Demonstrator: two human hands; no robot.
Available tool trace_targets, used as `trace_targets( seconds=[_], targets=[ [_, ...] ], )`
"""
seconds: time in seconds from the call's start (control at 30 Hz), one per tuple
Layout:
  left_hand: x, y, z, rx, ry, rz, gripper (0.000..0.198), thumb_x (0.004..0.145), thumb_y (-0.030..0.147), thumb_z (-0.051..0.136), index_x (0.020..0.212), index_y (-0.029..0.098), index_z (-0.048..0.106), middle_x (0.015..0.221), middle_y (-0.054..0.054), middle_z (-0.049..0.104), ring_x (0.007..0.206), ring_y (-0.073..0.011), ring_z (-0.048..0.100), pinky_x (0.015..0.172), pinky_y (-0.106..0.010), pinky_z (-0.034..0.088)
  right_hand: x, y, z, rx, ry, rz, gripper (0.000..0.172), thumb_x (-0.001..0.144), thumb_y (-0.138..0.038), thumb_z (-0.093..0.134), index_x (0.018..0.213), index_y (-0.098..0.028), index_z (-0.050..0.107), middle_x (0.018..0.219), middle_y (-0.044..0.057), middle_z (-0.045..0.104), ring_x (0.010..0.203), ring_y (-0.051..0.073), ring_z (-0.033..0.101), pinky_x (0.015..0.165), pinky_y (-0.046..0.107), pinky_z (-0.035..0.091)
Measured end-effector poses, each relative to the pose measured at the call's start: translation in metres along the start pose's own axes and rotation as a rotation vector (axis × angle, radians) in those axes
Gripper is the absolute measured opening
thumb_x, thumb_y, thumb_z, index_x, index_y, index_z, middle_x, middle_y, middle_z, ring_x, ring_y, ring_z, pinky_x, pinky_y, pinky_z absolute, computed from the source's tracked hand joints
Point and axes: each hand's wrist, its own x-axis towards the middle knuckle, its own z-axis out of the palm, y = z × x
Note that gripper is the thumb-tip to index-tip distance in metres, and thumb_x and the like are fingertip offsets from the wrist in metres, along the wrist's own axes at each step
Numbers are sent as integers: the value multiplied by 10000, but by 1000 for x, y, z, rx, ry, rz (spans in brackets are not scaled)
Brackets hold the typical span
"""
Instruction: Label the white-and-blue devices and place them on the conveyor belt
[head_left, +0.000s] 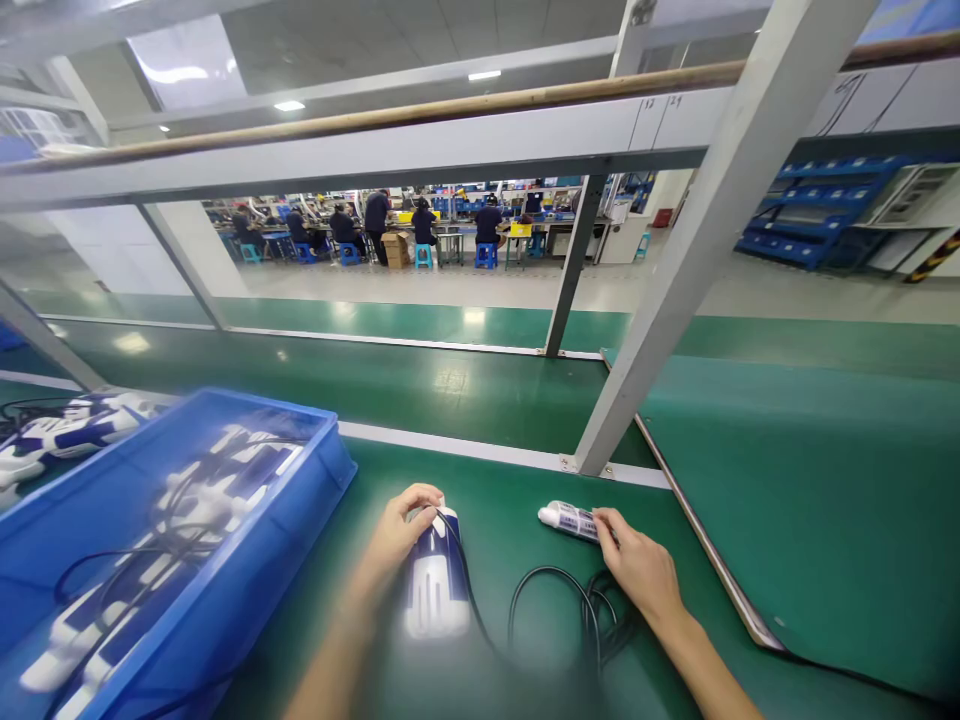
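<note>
My left hand (400,538) is curled over the top end of a white and dark-blue device (436,577) that lies on the green bench. Its black cable (559,610) loops to the right across the mat. My right hand (639,567) rests on the bench with its fingers closed on the end of a small white tube (568,519) lying flat.
A blue plastic bin (247,560) at the left holds several of the same white and blue devices with cables. More lie on the bench beyond it (67,432). A grey slanted frame post (675,300) stands just behind the tube. Seated workers (420,228) are far off.
</note>
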Motion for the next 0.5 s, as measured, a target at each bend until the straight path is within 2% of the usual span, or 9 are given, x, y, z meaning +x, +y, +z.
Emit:
trace_targets(
  seconds=[0.07, 0.13, 0.2, 0.33, 0.43, 0.5],
  targets=[
    [0, -1, -3, 41, -39, 8, 288, 812, 394, 548, 903, 127, 608, 1112, -135, 582, 1051, -242, 545, 948, -349, 376, 0, 1, -2, 94, -6, 49, 276, 958, -422, 376, 1014, -242, 578, 939, -21, 661, 693, 216, 640, 507, 304, 406],
    [-1, -1, -7, 73, -75, 5, 287, 805, 373, 554, 956, 140, 627, 1212, -137, 546, 1139, -257, 510, 1007, -374, 336, 2, 2, -7, 198, 11, 86, 256, 944, -423, 398, 994, -232, 560, 1151, -20, 609, 799, 180, 652, 586, 276, 467],
    [-1, -1, -9, 89, -88, -14, 292, 796, 356, 576, 997, 156, 643, 1312, -139, 487, 1222, -267, 458, 1052, -389, 295, 4, 0, -14, 288, 50, 120, 279, 928, -451, 419, 940, -213, 564, 1240, 4, 556, 836, 176, 643, 673, 279, 490],
    [0, -1, -8, 43, -106, -77, 281, 811, 365, 578, 950, 157, 706, 1381, -140, 438, 1285, -279, 404, 1069, -392, 282, 5, -15, -33, 460, 134, 194, 363, 894, -532, 489, 950, -189, 591, 1054, 60, 616, 895, 221, 613, 787, 317, 487],
    [2, -4, -5, -80, -104, -104, 280, 816, 371, 586, 852, 142, 743, 1315, -142, 511, 1222, -276, 470, 1020, -366, 339, 0, -37, -50, 609, 122, 243, 374, 883, -538, 545, 958, -175, 594, 924, 65, 640, 871, 217, 626, 779, 285, 508],
    [2, -7, -4, -156, -38, -108, 258, 801, 357, 619, 783, 133, 746, 1232, -140, 572, 1163, -267, 515, 1000, -349, 353, -4, -55, -61, 684, 113, 265, 378, 869, -534, 582, 960, -167, 601, 909, 72, 645, 852, 207, 635, 768, 246, 521]
  ],
)
